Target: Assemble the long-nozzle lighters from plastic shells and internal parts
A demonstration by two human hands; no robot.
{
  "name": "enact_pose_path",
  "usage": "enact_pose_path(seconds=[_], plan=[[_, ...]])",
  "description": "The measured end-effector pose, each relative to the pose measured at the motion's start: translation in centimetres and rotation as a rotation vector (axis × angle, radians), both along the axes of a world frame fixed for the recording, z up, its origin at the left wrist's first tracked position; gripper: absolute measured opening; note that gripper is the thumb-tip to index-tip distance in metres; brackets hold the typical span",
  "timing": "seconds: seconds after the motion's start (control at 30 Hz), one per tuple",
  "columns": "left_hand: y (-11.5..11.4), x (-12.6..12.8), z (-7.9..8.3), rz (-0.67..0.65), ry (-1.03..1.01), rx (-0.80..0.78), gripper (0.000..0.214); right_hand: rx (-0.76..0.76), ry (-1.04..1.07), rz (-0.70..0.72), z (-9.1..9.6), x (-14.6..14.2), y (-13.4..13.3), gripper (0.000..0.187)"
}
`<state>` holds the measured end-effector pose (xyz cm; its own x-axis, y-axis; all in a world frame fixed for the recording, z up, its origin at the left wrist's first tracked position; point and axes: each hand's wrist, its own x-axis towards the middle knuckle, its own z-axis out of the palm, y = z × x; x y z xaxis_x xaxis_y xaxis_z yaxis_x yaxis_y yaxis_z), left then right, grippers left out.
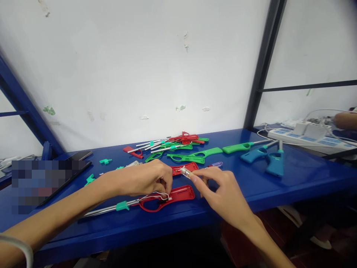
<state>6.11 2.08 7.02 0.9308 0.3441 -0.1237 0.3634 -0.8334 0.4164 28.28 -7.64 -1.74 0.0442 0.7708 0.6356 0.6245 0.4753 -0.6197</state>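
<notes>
My left hand [156, 179] is closed in a pinch over a red lighter handle half [182, 192], its fingertips at a thin white wire [156, 194]. That half lies hollow side up near the table's front edge. A metal lighter tube [102, 212] with a green collar [122, 206] runs left from it. In the fingers of my right hand [220, 190] is a small clear lighter tank [186, 172], held just above and right of the red half. Behind it, partly hidden by my hands, lies another red handle half [192, 167].
Red and green lighter parts with metal tubes [156, 144] are heaped by the wall. Green and blue lighters [252, 155] lie at right, and a purple screwdriver [217, 164] sits behind my right hand. Small green pieces [90, 179] and a dark tablet [67, 182] are at left.
</notes>
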Motion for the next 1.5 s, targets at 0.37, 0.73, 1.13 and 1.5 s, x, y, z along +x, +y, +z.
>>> enact_pose_path(seconds=[0.37, 0.73, 1.13, 1.5], plan=[[-0.8, -0.8, -0.3, 0.003, -0.005, 0.100, 0.021, 0.003, -0.001, -0.010, -0.1, 0.0, 0.0, 0.020], [-0.6, -1.1, 1.2, 0.112, -0.001, 0.114, 0.024, 0.013, -0.009, 0.026, 0.0, 0.0, -0.1, 0.019], [-0.2, 0.0, 1.7, 0.096, 0.146, -0.056, 0.008, -0.091, -0.113, 0.142, 0.3, -0.2, -0.4, 0.022], [-1.0, 0.6, 1.6, 0.131, 0.224, 0.006, 0.012, -0.067, -0.106, 0.150, 0.0, -0.1, -0.3, 0.023]])
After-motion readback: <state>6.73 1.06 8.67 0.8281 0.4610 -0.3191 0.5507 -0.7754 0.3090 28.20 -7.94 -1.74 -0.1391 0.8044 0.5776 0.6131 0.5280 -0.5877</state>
